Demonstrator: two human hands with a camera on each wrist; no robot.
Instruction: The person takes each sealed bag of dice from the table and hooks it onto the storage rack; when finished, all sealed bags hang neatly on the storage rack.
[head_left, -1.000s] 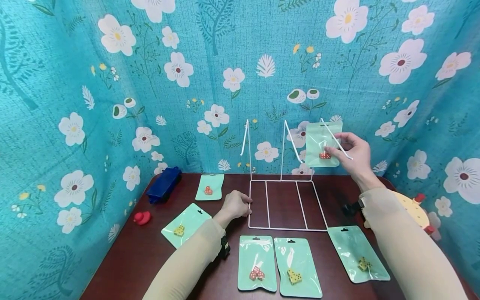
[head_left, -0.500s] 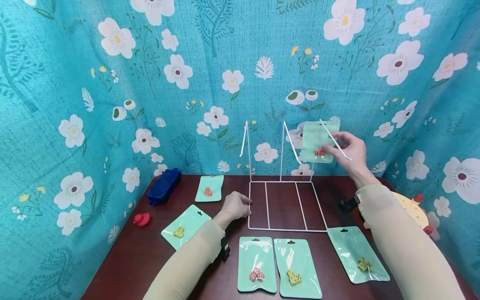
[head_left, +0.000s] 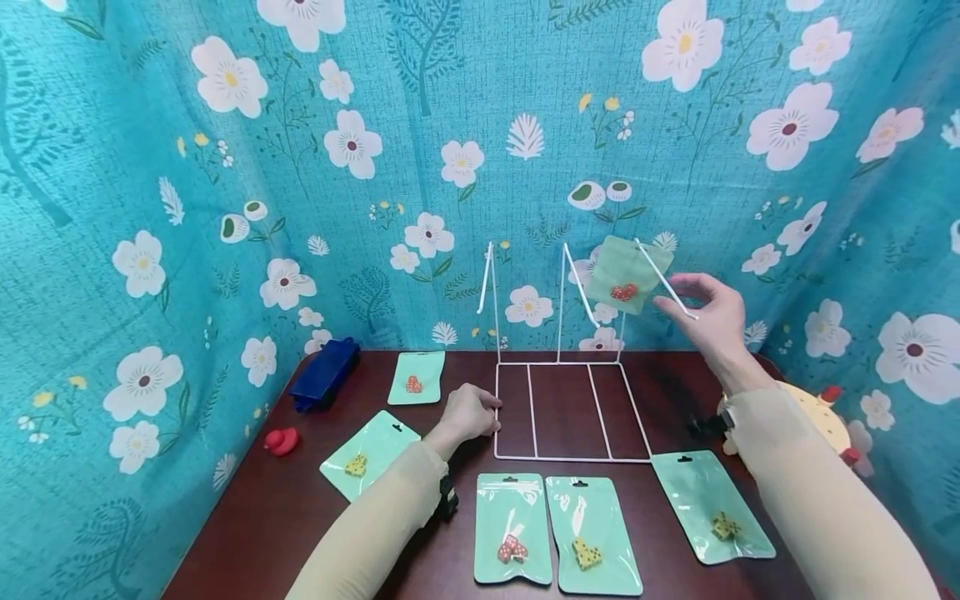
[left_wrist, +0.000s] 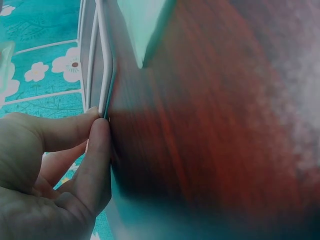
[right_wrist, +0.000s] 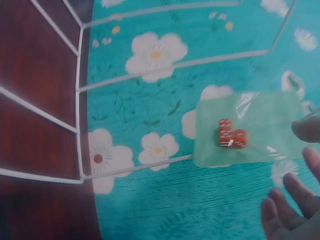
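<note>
A white wire rack (head_left: 573, 459) stands on the table, with several arms slanting forward from its tall back. On its right arm hangs a light green zip pouch (head_left: 621, 271), tilted, with red dice (right_wrist: 232, 137) inside. My right hand (head_left: 708, 317) is beside that arm, thumb and fingers spread apart, away from the pouch's body. In the right wrist view the thumb overlaps the arm's front end. My left hand (head_left: 467, 412) pinches the rack's left base wire between thumb and forefinger, as the left wrist view shows (left_wrist: 65, 150).
Pouches with red dice (head_left: 513, 517) and yellow dice (head_left: 592, 525) lie in front of the rack. Another yellow-dice pouch (head_left: 712, 504) lies at right; two more pouches (head_left: 416, 371) lie at left. A blue object (head_left: 325, 372), red duck (head_left: 282, 441) and round yellow thing (head_left: 817, 417) flank them.
My right hand has let go of the pouch and drawn back slightly to the right. The pouch now swings tilted on the arm. My left hand stays on the rack.
</note>
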